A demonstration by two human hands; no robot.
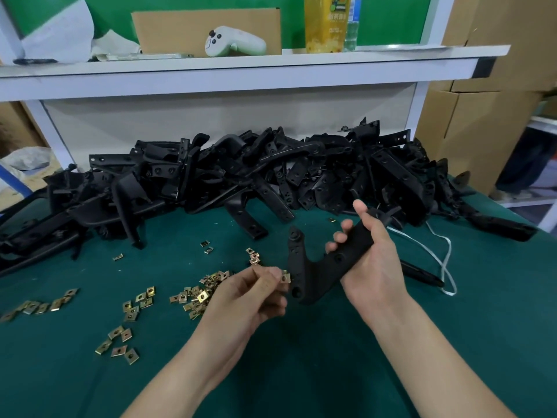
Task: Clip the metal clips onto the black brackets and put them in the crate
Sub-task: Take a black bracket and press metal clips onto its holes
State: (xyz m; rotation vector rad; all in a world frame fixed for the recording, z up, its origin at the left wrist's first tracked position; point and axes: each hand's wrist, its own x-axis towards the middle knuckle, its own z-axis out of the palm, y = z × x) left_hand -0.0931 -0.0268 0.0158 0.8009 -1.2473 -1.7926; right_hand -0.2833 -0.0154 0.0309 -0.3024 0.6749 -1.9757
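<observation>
step in hand: fitting clip to bracket. held in right grip [370, 260], fingers curled round upper arm: bracket [304, 276], raised over surface [331, 372]. pinched in left grip [253, 294] between thumb and fingertips: one clip [285, 278], just beside bracket's lower lobe; contact not discernible. next, by judgement: align clip mouth with lobe edge, push on squarely, brace firmly with right grip. then place in crate, not in view. spare clips [196, 297] loose on surface; pile [241, 176] behind.
</observation>
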